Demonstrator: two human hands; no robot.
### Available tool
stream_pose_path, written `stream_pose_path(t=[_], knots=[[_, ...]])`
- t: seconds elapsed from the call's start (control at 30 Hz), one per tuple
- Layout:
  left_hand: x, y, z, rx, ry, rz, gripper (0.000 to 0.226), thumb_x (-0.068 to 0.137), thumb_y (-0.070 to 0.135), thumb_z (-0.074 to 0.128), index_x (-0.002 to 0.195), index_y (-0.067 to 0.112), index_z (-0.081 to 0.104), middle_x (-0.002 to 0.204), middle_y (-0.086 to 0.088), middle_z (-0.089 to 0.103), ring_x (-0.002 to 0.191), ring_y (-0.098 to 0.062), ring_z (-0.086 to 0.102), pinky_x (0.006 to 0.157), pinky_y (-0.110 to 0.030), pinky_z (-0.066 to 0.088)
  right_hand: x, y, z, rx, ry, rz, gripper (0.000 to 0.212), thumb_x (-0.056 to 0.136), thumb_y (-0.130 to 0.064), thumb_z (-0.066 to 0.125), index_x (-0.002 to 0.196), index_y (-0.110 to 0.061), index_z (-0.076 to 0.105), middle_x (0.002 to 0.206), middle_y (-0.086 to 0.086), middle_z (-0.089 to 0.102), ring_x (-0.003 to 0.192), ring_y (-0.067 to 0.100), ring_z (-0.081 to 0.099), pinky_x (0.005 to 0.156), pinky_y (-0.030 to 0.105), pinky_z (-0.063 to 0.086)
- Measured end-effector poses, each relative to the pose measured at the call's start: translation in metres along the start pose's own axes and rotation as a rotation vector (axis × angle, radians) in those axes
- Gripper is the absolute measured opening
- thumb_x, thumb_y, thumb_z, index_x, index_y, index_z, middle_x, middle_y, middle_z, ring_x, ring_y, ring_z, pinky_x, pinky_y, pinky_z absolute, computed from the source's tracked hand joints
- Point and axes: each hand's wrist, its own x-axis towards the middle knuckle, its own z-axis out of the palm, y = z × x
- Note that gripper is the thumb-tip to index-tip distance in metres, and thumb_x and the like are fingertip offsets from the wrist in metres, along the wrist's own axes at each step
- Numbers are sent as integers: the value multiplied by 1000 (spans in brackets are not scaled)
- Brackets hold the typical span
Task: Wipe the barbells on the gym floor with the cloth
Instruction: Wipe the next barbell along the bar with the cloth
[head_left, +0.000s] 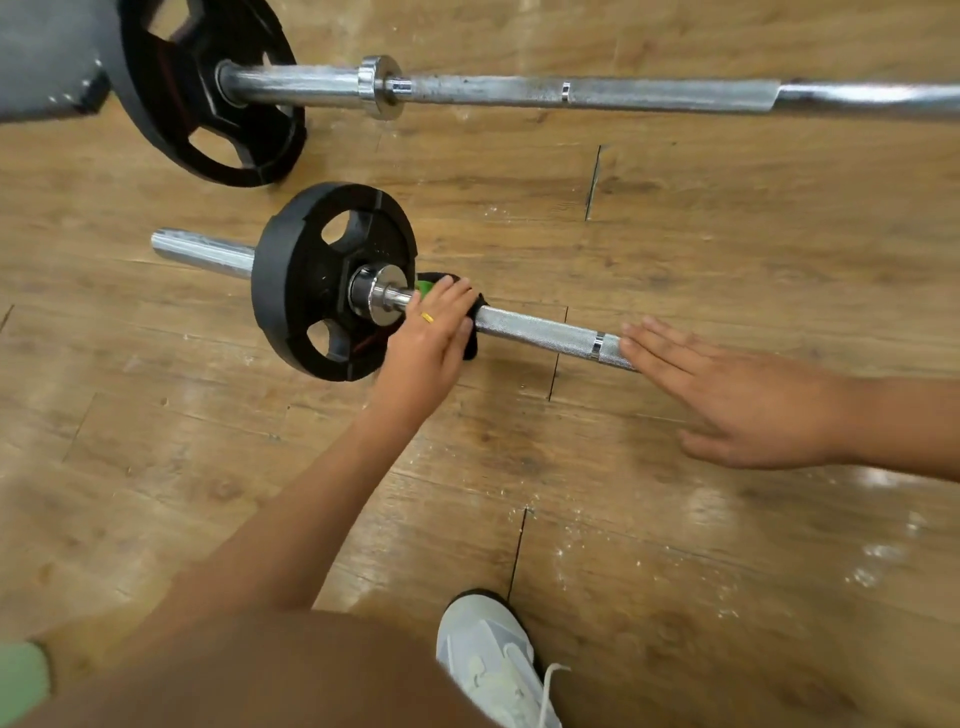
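Observation:
The near barbell (540, 330) lies on the wooden floor with a black plate (311, 280) at its left end. A black and green cloth (471, 349) is wrapped over the shaft just right of the collar. My left hand (431, 332) grips the cloth around the shaft. Farther right, my right hand (727, 395) lies flat with straight fingers, its fingertips resting on the knurled shaft. A second, longer barbell (571, 91) lies across the top of the view, carrying a larger black plate (208, 88) on its left side.
A grey padded object (41, 57) sits in the top left corner behind the large plate. My white shoe (488, 660) stands on the floor at the bottom centre. Wooden floor planks (727, 571) with white dust specks stretch to the right.

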Motion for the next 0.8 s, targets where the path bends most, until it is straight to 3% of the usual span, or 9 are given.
stream_pose_path(t=[0.07, 0.17, 0.3, 0.4, 0.53, 0.63, 0.73, 0.8], knots=[[-1, -5, -1, 2, -33, 27, 41, 103, 10, 51, 145, 7, 51, 152, -5, 49, 149, -19, 31, 124, -32, 11, 2, 3, -13, -5, -118, -11, 96, 100, -43, 39, 135, -15, -46, 149, 6, -46, 142, 16, -41, 118, 21, -15], [2, -20, -9, 16, -107, 107, 49, 100, 1, 54, 148, 7, 46, 155, -8, 44, 149, -23, 31, 124, -43, 18, 15, -2, -30, 13, -183, -19, 96, 100, -40, 43, 147, -9, -35, 158, 8, -36, 143, 13, -34, 118, 20, -13], [3, -26, -11, 30, -94, 107, 54, 97, -5, 56, 149, 5, 45, 156, -10, 42, 149, -25, 31, 123, -47, 24, 57, -24, -50, 97, -154, -34, 92, 101, -34, 45, 152, -8, -27, 161, 9, -32, 144, 12, -31, 118, 20, -13], [-4, -25, 5, 16, 45, 48, 55, 95, -11, 53, 148, 2, 45, 155, -13, 43, 149, -26, 32, 121, -49, 30, 98, -49, -62, 147, -80, -29, 86, 103, -31, 41, 154, -8, -24, 162, 9, -30, 150, 17, -26, 122, 26, -11], [-13, -20, 25, -100, 331, -249, 48, 99, -7, 43, 145, 4, 50, 154, -10, 46, 149, -22, 31, 118, -48, 34, 141, -80, -59, 174, 67, -35, 85, 102, -31, 43, 155, -8, -20, 163, 6, -27, 151, 17, -25, 122, 30, -11], [-3, 0, 39, -176, 432, -377, 47, 99, 4, 34, 142, 5, 53, 152, -9, 48, 149, -16, 28, 119, -51, 32, 151, -81, -42, 103, 214, -16, 87, 95, -30, 52, 158, -3, -1, 167, 13, -6, 154, 23, -10, 127, 39, 2], [-6, -5, 40, -117, 333, -227, 45, 101, 3, 40, 145, 4, 50, 155, -9, 43, 151, -18, 24, 122, -48, 28, 149, -76, -31, -18, 320, 24, 84, 85, -30, 61, 155, 0, 27, 163, 17, 23, 153, 27, 19, 122, 40, 10], [-13, -22, 27, -30, 236, -90, 48, 100, 1, 53, 147, 3, 45, 157, -11, 40, 152, -22, 25, 121, -51, 29, 151, -76, -26, -25, 349, 18, 82, 85, -29, 59, 155, -1, 29, 163, 16, 24, 152, 26, 20, 124, 37, 11]])
